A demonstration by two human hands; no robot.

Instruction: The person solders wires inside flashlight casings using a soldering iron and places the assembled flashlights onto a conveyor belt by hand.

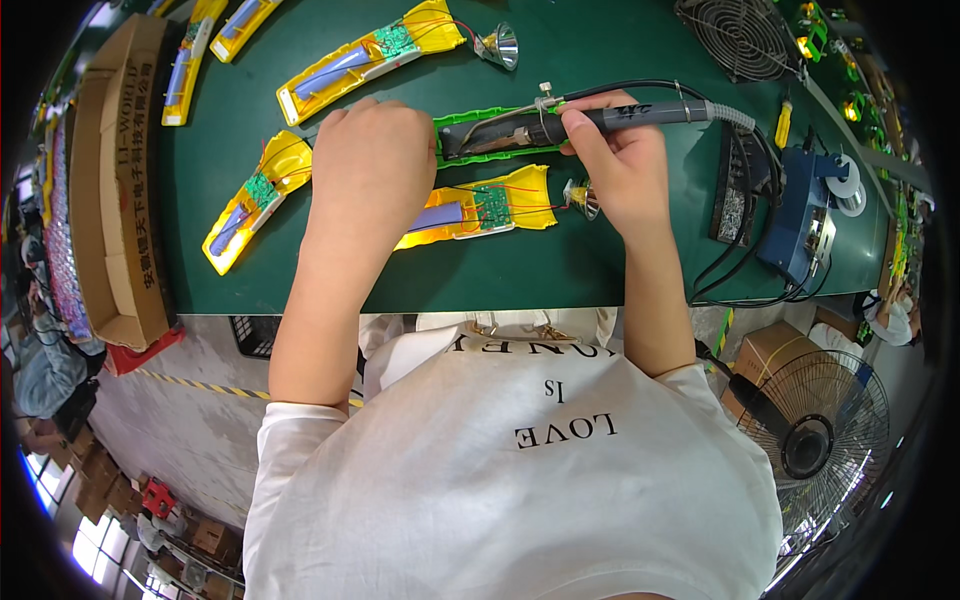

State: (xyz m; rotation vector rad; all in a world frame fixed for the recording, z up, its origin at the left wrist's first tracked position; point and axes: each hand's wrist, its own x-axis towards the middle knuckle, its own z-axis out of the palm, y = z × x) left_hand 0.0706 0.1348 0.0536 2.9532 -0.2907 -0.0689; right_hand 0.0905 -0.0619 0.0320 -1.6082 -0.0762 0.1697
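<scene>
My right hand [625,150] grips a dark grey soldering iron [650,114], fingers wrapped near its front. A thin metal feed tube is clamped on the iron, and the tip points left over a green plastic housing [500,156]. At that housing's left end is my left hand [372,165], closed with the back up; its fingertips and whatever they hold are hidden. Just below lies an open yellow flashlight shell [532,197] with a blue battery [436,215], a green circuit board [492,205] and a wired reflector [581,199]. Left of my left hand rests another yellow shell [285,160].
More yellow shells [435,30] lie along the far side of the green table [570,275]. A blue soldering station [790,240], solder spool [850,190], cables, yellow-handled screwdriver [784,122] and round fan grille [735,35] occupy the right. A cardboard box [125,200] borders the left edge.
</scene>
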